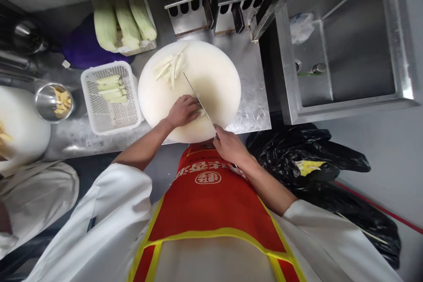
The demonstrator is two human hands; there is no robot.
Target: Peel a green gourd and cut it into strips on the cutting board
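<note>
My left hand [183, 111] lies curled on a round white cutting board [218, 79], pressing down a pale vegetable piece that its fingers mostly hide. My right hand [231, 145] grips the handle of a long knife [198, 99] at the board's near edge. The blade runs up and left, right beside the fingers of my left hand. Several pale cut strips [170, 68] lie at the board's far left.
A white basket [110, 97] with cut green pieces sits left of the board; a farther basket [124, 20] holds peeled gourds. A steel bowl [54, 102] of yellow slices stands far left. A sink [343, 48] lies to the right, black bin bags [317, 163] below. Another person's sleeve [29, 194] shows at left.
</note>
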